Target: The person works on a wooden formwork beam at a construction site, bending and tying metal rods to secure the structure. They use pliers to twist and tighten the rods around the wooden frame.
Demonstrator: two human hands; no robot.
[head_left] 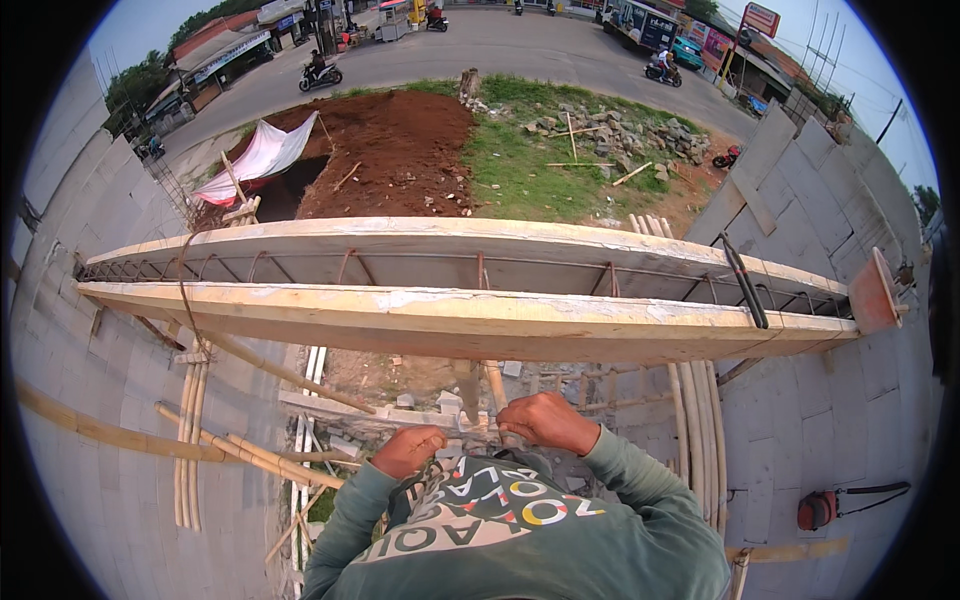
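My left hand (408,450) is closed in front of my chest, its fingers curled. My right hand (550,422) is also closed, a little higher and to the right. What either hand holds, if anything, I cannot make out. Beyond both hands, a long wooden beam form (450,305) spans from wall to wall, apart from my fingers. Between its two boards runs a cage of steel bars (420,257). Black-handled pincers (745,285) lie across the form toward its right end.
A reddish tub (876,290) sits at the form's right end. Bamboo poles (190,440) stand below left, with more bamboo props (700,430) at right. Grey block walls (815,440) flank me. A red-and-black bag (818,511) lies lower right. Beyond are red soil (400,150) and a road.
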